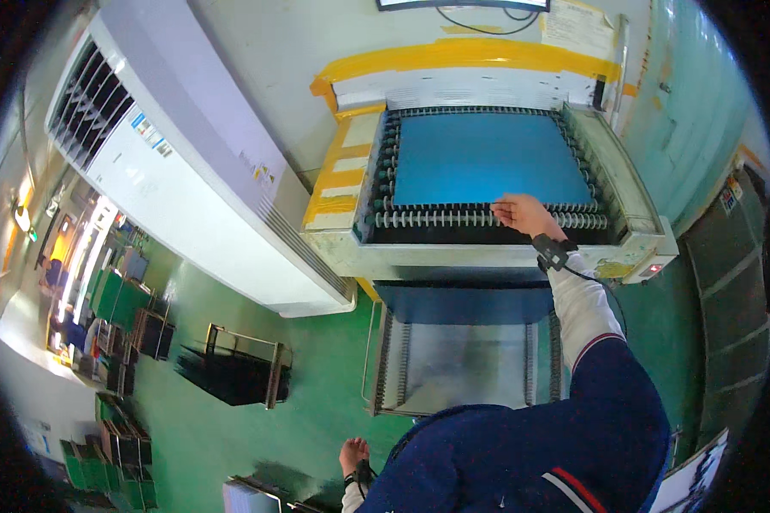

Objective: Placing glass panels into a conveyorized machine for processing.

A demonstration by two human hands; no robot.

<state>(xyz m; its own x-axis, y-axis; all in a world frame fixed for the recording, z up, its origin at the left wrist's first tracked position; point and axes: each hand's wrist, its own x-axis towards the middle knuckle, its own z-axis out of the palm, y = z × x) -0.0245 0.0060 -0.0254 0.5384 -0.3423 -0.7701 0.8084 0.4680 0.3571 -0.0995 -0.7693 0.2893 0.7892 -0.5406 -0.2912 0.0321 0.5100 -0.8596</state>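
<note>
A flat blue panel point(489, 158) lies on the rollers point(453, 220) inside a pale, worn machine point(316, 224). My right hand point(526, 214) reaches over the machine's front, its fingertips close to the panel's near edge. Its fingers are loosely bent and slightly apart, with nothing visible in them; whether they touch the panel, I cannot tell. Low on the left side of my body hangs my left hand point(354, 455), fingers loosely curled and a little apart, holding nothing that shows. Dark bands with cables circle both wrists.
Below the machine's front, a dark blue panel point(462, 303) stands above a metal rack point(462, 359). A tall white air conditioner point(205, 205) is at left. On the green floor, a small cart point(239, 368) holds dark sheets. A grey-black slatted unit point(727, 299) stands at right.
</note>
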